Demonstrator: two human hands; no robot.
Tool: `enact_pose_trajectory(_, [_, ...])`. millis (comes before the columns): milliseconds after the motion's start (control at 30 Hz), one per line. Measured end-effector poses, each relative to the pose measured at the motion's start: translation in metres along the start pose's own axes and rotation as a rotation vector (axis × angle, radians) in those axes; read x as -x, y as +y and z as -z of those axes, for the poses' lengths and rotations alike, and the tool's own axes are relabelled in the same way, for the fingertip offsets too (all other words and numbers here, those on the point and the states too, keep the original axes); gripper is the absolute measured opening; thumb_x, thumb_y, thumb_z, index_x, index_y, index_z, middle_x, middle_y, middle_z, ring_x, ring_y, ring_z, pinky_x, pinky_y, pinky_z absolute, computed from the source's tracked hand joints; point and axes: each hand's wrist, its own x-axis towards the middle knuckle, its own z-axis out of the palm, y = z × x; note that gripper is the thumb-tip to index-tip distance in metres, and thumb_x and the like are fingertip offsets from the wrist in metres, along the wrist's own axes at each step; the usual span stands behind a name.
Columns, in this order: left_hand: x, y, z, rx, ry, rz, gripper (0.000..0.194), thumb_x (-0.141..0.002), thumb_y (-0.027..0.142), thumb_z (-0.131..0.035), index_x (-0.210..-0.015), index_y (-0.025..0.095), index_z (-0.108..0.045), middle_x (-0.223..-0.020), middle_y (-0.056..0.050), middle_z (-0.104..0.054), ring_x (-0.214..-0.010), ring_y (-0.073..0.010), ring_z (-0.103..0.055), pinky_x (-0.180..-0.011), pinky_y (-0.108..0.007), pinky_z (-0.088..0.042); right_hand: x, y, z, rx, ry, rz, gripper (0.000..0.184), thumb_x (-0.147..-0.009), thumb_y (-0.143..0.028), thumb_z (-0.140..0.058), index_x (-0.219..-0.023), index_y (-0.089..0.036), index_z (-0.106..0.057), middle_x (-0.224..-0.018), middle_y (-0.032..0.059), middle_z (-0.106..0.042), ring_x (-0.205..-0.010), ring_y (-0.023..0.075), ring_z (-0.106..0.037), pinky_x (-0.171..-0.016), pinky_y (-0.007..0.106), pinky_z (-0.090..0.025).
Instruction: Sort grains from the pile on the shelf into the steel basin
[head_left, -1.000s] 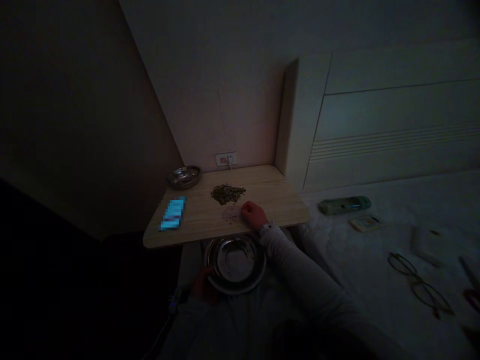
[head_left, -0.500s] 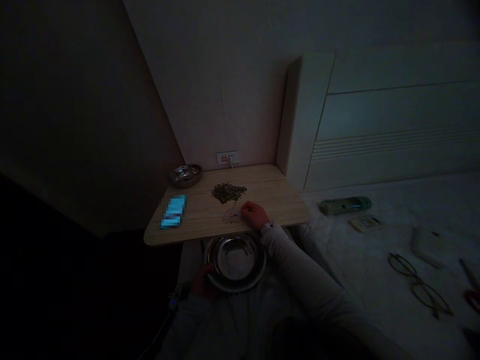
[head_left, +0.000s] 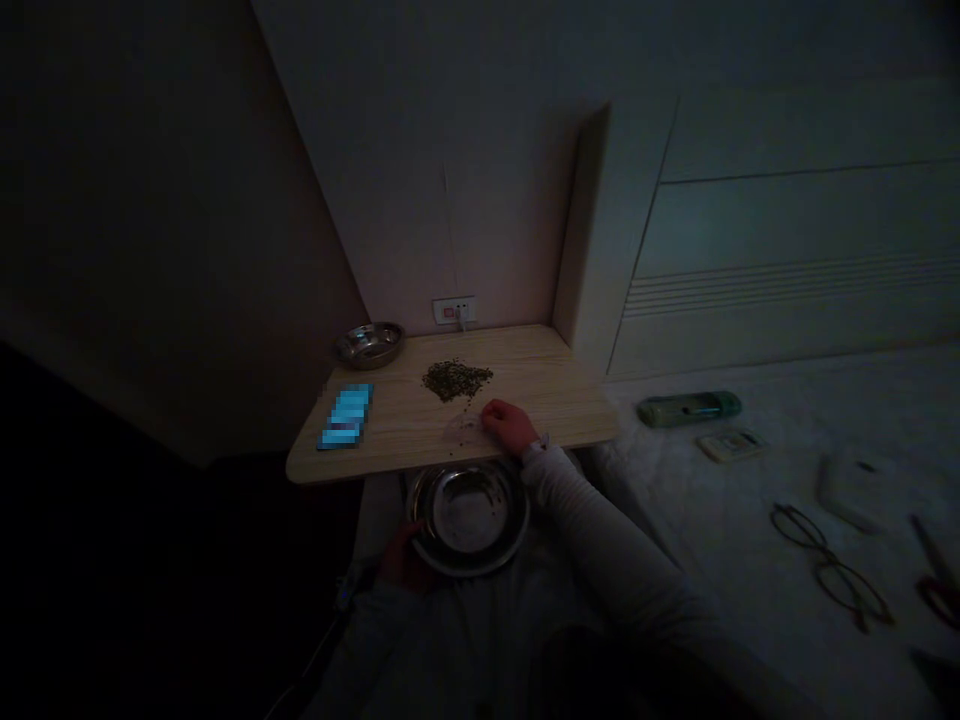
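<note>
My left hand (head_left: 405, 556) grips the left rim of a wide steel bowl (head_left: 442, 564), held just below the table's front edge. A few dark specks show inside the bowl. My right hand (head_left: 511, 428) is closed above the front of the wooden table (head_left: 555, 375), its fingertips pinching a thin see-through piece (head_left: 463, 430), perhaps plastic. A few dark grains lie around that piece, near the edge. Behind it spreads a pile of small greenish-brown grains (head_left: 455, 380); in this dim light I cannot tell their kind.
A second steel bowl (head_left: 370, 345) stands at the table's back left, with a lit phone (head_left: 346, 416) in front. A plug sits in the wall socket (head_left: 454, 311). On the bed lie a green bottle (head_left: 688, 408), a remote-like device (head_left: 732, 445), glasses (head_left: 829, 562) and scissors (head_left: 934, 570).
The few grains by the see-through piece have shifted toward the table's front edge, and more specks show in the held bowl. My right hand has barely moved. The view has shifted slightly.
</note>
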Motion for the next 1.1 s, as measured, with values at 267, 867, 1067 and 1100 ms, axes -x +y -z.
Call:
enact_pose_trajectory(267, [-0.005,0.0,0.002,0.061,0.111,-0.017,0.019,-0.066,0.013,-0.044,-0.06,0.011,-0.061,-0.055,-0.007,-0.064,-0.094,-0.0235,-0.053,-0.087,-0.039,-0.033,0.002,0.002,0.0,-0.011,-0.026,0.024,0.009,-0.062,-0.022,-0.046,-0.064,-0.017,-0.052,-0.059,-0.0029,-0.054,-0.059,0.0085,-0.046,-0.059,0.02,-0.035])
enact_pose_trajectory(867, [0.002,0.0,-0.006,0.0,0.135,-0.034,0.032,-0.073,0.016,-0.038,-0.054,0.009,-0.063,-0.053,-0.007,-0.065,-0.088,-0.021,-0.057,-0.087,-0.033,-0.035,0.005,0.006,-0.001,-0.159,-0.033,0.007,0.008,-0.061,-0.023,-0.046,-0.063,-0.017,-0.05,-0.056,-0.0041,-0.052,-0.055,0.0084,-0.046,-0.055,0.02,-0.034])
enact_pose_trajectory(1067, [0.003,0.001,-0.005,0.046,0.087,0.018,0.027,-0.071,0.016,-0.041,-0.057,0.01,-0.063,-0.056,-0.008,-0.066,-0.092,-0.0221,-0.055,-0.088,-0.035,-0.032,-0.006,0.009,0.011,-0.339,0.107,-0.005,0.011,-0.061,-0.027,-0.045,-0.066,-0.018,-0.047,-0.057,-0.0041,-0.051,-0.057,0.0089,-0.047,-0.059,0.021,-0.037])
enact_pose_trajectory(1100, [0.002,0.001,-0.003,0.049,0.068,0.031,0.026,-0.071,0.017,-0.042,-0.058,0.01,-0.063,-0.057,-0.008,-0.066,-0.091,-0.0223,-0.055,-0.088,-0.035,-0.032,-0.008,0.01,0.013,-0.338,0.141,-0.012,0.011,-0.061,-0.027,-0.044,-0.067,-0.018,-0.047,-0.057,-0.004,-0.051,-0.058,0.0091,-0.047,-0.06,0.022,-0.037])
